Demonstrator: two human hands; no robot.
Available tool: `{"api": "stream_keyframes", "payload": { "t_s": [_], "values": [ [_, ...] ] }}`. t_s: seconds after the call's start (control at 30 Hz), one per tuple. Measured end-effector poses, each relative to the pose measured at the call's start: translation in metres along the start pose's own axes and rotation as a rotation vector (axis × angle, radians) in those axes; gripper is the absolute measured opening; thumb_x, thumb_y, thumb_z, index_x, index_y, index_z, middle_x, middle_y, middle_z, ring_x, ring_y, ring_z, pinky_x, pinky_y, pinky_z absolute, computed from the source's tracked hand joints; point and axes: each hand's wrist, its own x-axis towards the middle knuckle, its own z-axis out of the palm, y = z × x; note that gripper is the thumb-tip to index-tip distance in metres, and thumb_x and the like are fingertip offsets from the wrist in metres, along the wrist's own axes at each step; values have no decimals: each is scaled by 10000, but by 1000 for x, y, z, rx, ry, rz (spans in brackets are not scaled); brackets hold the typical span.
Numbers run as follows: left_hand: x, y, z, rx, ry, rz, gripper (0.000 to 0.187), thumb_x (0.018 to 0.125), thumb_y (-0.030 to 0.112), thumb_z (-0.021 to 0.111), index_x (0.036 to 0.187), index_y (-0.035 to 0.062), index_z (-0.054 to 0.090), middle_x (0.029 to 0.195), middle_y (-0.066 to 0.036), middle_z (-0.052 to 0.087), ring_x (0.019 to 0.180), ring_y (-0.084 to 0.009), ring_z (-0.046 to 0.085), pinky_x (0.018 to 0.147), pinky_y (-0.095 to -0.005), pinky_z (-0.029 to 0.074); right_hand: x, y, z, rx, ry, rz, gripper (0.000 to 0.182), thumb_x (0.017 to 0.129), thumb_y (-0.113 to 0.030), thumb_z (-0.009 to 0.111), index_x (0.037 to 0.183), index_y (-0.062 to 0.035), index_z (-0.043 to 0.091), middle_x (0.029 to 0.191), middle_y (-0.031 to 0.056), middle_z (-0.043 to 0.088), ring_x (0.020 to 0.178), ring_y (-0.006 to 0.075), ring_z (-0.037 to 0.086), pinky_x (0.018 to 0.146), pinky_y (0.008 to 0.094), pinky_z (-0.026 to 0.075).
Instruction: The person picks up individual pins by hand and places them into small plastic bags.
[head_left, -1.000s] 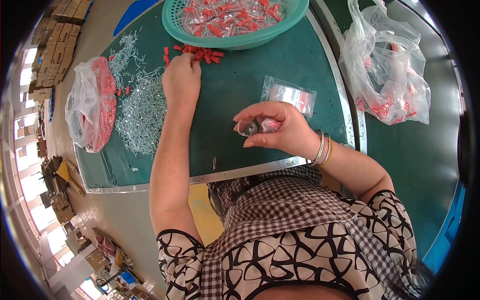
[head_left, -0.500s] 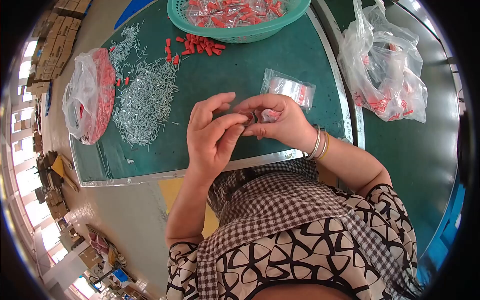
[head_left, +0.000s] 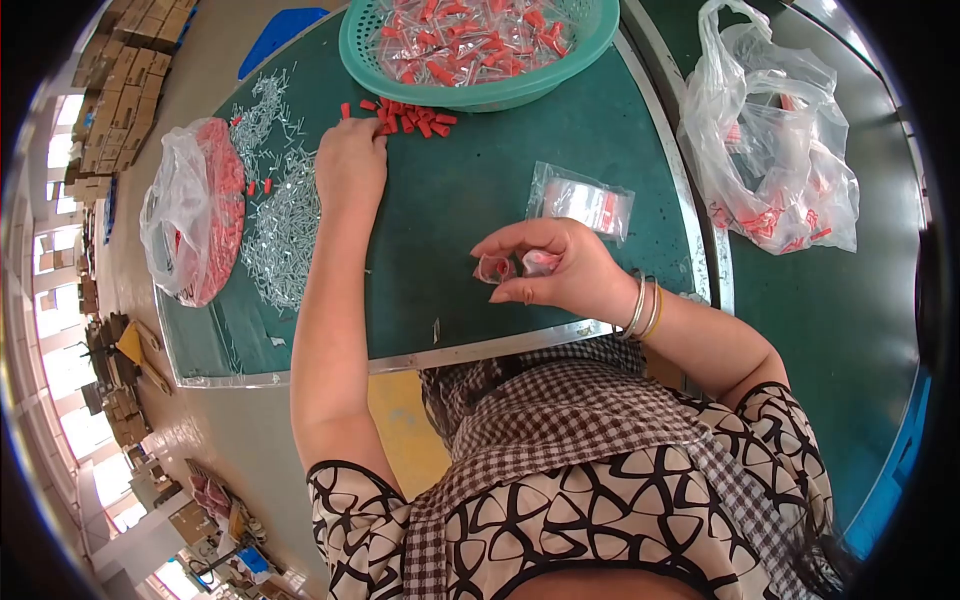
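My right hand (head_left: 565, 262) holds a small clear plastic bag (head_left: 497, 268) between thumb and fingers, its mouth rounded open toward the left. Something red shows inside, and a crumpled part of the bag sits in the palm. My left hand (head_left: 350, 165) reaches to the near left edge of a pile of small red plastic caps (head_left: 425, 122). Its fingers bend down and their tips are hidden, so a grip on a cap cannot be seen. Just below that hand lies a heap of silver screws (head_left: 282, 240). A flat clear packet (head_left: 585, 205) lies beyond my right hand.
A green basket (head_left: 480, 97) full of bagged red pieces stands at the back of the table. An open plastic bag of red pieces (head_left: 212, 215) lies at the left. Another plastic bag (head_left: 780, 170) rests on the right-hand surface, past a metal edge (head_left: 708, 240).
My left hand has left the small plastic bag and moved left and away from me to the red caps. My right hand keeps the bag, slightly lower in view.
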Motion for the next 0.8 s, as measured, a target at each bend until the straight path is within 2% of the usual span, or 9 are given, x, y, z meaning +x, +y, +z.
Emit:
{"api": "stream_keyframes", "payload": {
  "t_s": [0.17,0.27,0.33,0.37,0.43,0.5,0.6,0.73,0.8],
  "values": [
    [8,7,3,100,-158,68,136,817,90,633,939,54,682,934,-112,664,861,-317,606,781,-424,480,2,3,-2,40,-2,6,429,732,-24,796,1135,-26,651,961,43,693,861,101,610,827,262,513],
    [4,7,-5,45,-47,69,125,838,103,629,935,40,676,909,-78,681,854,-256,630,768,-371,490,2,3,-3,44,-6,-10,413,741,-41,795,1129,-31,654,960,39,694,863,98,621,811,255,522],
    [-12,30,-37,-548,-53,-243,145,860,130,625,953,31,676,972,-80,672,900,-208,621,778,-336,484,3,7,-4,24,6,-78,380,761,-73,789,1117,-40,659,958,32,697,867,88,647,769,240,544],
    [-25,45,-54,-844,-55,-396,158,872,144,623,962,26,677,1003,-81,667,924,-184,617,784,-318,481,3,4,-5,86,5,-4,396,758,-55,789,1128,-33,650,975,40,691,860,84,633,741,232,540],
    [-53,69,-76,-1325,-33,-332,158,807,21,678,966,18,680,1092,-69,630,932,-144,589,793,-253,486,3,-3,-4,212,-5,150,430,751,-20,790,1151,-19,632,1009,55,677,848,76,607,684,216,533],
    [-79,87,-83,-1356,-111,-181,190,789,16,698,979,21,685,1196,-111,585,1012,-198,587,845,-300,489,2,-2,-4,260,-8,154,439,760,-11,782,1166,-11,616,1006,60,669,820,75,608,635,207,531],
    [-98,97,-74,-1219,-123,-43,234,773,0,706,1004,32,690,1213,-117,576,1077,-222,573,889,-323,480,1,1,0,248,-10,152,452,767,4,773,1182,2,595,983,62,659,774,78,605,607,211,532],
    [-108,100,-82,-1230,-46,-173,280,734,18,732,1008,65,701,1223,-128,567,1074,-248,576,930,-355,466,-4,4,3,235,3,81,403,789,-105,784,1155,-20,638,995,53,683,790,81,628,582,225,548],
    [-109,98,-86,-1073,-32,-42,289,705,29,741,987,74,702,1220,-121,565,1056,-260,582,914,-362,473,-3,1,4,226,-10,125,416,781,-29,768,1169,1,620,974,55,663,768,76,608,587,220,539]
  ]
}}
